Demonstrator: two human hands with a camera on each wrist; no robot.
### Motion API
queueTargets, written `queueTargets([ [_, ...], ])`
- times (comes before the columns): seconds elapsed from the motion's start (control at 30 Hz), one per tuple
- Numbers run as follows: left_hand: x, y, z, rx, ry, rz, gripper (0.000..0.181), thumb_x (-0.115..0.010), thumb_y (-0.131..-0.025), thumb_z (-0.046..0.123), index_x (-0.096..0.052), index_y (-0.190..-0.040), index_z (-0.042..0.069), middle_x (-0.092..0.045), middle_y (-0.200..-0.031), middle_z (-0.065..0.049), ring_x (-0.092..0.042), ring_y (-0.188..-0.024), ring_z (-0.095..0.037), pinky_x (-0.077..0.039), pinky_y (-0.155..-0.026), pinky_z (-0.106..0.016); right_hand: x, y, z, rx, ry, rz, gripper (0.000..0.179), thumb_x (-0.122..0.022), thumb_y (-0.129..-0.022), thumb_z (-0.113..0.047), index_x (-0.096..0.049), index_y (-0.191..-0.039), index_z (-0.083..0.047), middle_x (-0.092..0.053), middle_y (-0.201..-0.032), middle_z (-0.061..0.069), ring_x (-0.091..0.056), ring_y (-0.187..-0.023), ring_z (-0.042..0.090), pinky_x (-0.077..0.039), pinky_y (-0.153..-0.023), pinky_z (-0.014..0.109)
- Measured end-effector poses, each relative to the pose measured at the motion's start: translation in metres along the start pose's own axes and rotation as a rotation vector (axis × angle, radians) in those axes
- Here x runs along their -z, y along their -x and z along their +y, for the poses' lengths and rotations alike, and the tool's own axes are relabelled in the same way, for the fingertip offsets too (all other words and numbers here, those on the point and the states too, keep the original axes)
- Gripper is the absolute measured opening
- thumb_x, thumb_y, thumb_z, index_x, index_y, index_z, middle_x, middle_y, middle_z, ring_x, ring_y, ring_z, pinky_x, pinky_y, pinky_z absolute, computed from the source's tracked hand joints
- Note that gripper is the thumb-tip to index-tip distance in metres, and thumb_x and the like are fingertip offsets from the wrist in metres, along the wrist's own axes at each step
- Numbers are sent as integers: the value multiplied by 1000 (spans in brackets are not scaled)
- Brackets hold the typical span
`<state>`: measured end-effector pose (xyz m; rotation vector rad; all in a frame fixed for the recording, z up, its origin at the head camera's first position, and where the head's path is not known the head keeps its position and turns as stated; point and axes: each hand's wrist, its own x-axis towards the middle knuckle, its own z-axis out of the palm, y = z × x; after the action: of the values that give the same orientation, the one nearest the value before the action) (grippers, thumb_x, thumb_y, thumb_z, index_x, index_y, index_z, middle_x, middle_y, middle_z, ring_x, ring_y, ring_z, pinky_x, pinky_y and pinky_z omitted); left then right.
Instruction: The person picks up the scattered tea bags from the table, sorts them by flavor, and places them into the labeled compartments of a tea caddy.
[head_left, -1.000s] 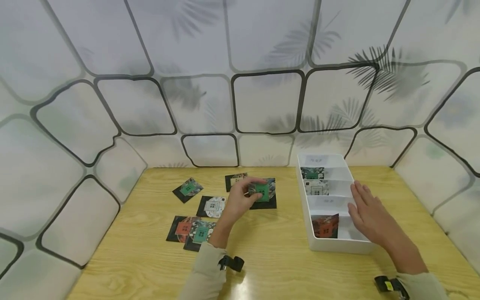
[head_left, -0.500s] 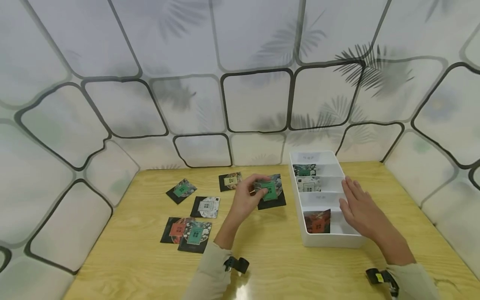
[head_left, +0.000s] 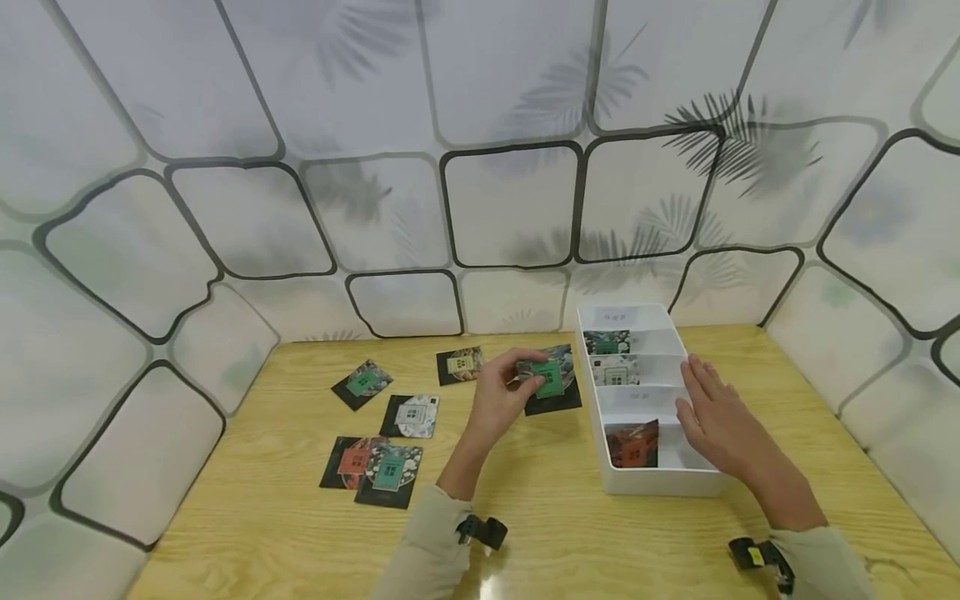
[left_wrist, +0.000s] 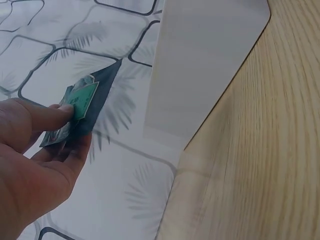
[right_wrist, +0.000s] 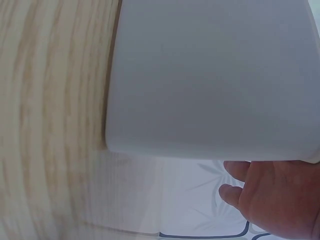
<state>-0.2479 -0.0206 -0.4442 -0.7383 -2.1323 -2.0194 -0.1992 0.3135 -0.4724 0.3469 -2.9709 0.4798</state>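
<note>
My left hand (head_left: 501,398) pinches a dark sachet with a green label (head_left: 552,380) between thumb and fingers. It is held just left of the white divided box (head_left: 660,482); in the left wrist view the sachet (left_wrist: 89,106) is tilted and apart from the box wall. My right hand (head_left: 726,421) touches the box's right rim with fairly straight fingers. Inside the box stand a green-labelled sachet (head_left: 607,342), a white-patterned sachet (head_left: 617,370) and, in the front compartment, a red-labelled sachet (head_left: 632,446).
Several sachets lie on the wooden table to the left: a green-labelled one (head_left: 363,384), a yellow-labelled one (head_left: 461,365), a white one (head_left: 411,416), and a red one (head_left: 351,461) partly under another green one (head_left: 390,473). Patterned cloth walls (head_left: 510,208) stand behind and at both sides.
My left hand has moved right with the green-labelled sachet, closer to the box. The right hand stays at the rim. The head view has shifted slightly.
</note>
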Motion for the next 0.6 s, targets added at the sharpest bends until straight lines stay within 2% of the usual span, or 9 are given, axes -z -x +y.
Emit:
queueTargets([
  [0.17,-8,-2,1,-4,8,0,28,-71,-91,-10,-71,-118,-2,-68,-122,-18,-68,-102,-36,-47,-63,-20,-1,0,1,-9,-16,-4,64,-32,-111,-28,-16,-157,14,-10,-165,32,-10,-152,50,-19,-113,72],
  [0.27,-13,-5,3,-18,23,0,28,-70,-92,-9,-71,-118,0,-68,-121,-17,-68,-101,-35,-48,-63,-21,-1,1,0,-12,-19,-4,64,-33,-111,-28,-16,-157,14,-10,-165,32,-9,-152,50,-19,-113,72],
  [0.47,-26,-13,6,-29,55,-2,29,-68,-92,-11,-69,-120,-3,-68,-122,-20,-67,-98,-39,-45,-61,-20,1,1,-2,-19,-9,-2,65,-33,-111,-29,-17,-157,13,-11,-166,31,-10,-152,49,-20,-114,71],
  [0.6,-35,-18,14,-25,54,-8,29,-65,-92,-17,-67,-120,-10,-66,-121,-26,-65,-98,-43,-44,-62,-19,2,1,-4,-22,-8,-4,65,-33,-111,-29,-17,-158,13,-11,-166,31,-10,-152,49,-19,-114,71],
])
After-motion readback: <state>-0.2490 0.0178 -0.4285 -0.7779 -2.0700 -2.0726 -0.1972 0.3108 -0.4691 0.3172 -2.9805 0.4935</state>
